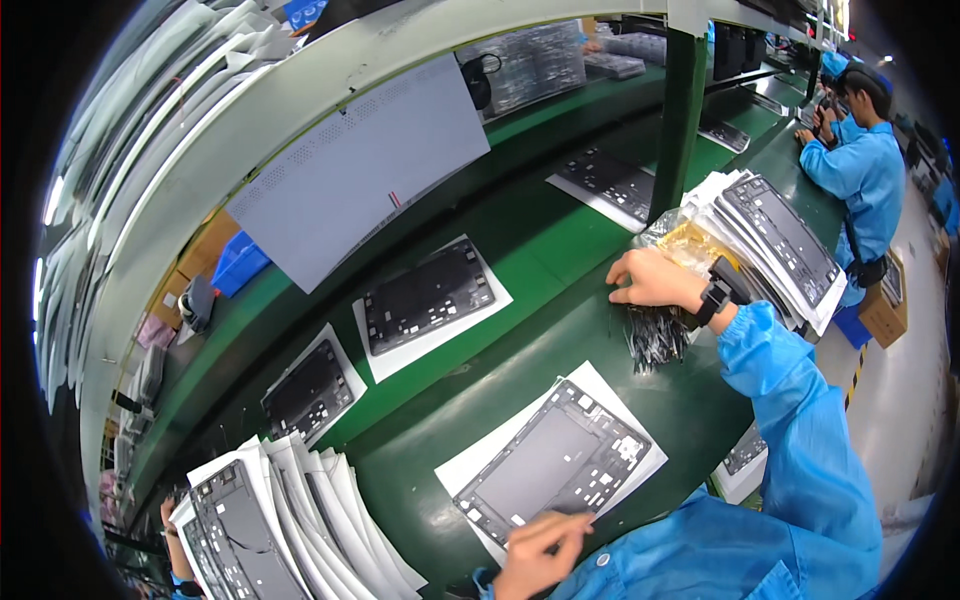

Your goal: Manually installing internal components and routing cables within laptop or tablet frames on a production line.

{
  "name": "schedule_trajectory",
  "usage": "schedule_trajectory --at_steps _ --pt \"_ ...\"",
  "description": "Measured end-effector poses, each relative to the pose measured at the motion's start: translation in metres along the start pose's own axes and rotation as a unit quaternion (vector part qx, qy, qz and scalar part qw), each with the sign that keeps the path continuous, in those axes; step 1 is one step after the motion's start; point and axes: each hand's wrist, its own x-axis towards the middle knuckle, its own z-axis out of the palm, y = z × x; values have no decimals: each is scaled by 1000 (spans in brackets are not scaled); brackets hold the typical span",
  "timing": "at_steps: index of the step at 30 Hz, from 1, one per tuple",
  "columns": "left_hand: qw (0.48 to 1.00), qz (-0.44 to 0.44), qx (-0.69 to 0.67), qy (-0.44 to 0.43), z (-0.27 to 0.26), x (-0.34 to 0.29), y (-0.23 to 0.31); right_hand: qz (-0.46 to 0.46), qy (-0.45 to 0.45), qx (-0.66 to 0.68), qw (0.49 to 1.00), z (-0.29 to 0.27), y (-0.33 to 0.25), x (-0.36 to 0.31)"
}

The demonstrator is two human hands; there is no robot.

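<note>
In front of me a thin tablet frame, dark-edged with a grey middle panel and small white patches, lies on a white sheet on the green bench. My left hand is at the frame's near edge, thumb and fingers pinched together; anything between them is too small to make out. Farther right, my right hand, with a black band on its wrist, is over a bundle of thin black strips. Its fingers are curled, and their grip is hidden. Beside it lies a clear plastic bag with yellow in it.
Stacks of frames between white sheets stand at the left and right. Several sheeted frames, one nearby, lie along the green strip beyond. A green post rises behind the bag. A co-worker works at the far right.
</note>
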Motion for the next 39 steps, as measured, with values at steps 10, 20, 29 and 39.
schedule_trajectory --at_steps 10,20,29,39 --pt "951 69 260 155 -79 46 -66 45 -42 65 996 -11 -5 -2" --pt "951 96 265 130 -95 73 -99 119 -55 68 989 -42 -31 -7" --pt "950 87 277 118 -91 73 -101 190 -30 127 973 -44 -59 -16" --pt "952 87 268 119 -92 74 -101 132 -10 116 984 -47 -38 -34"
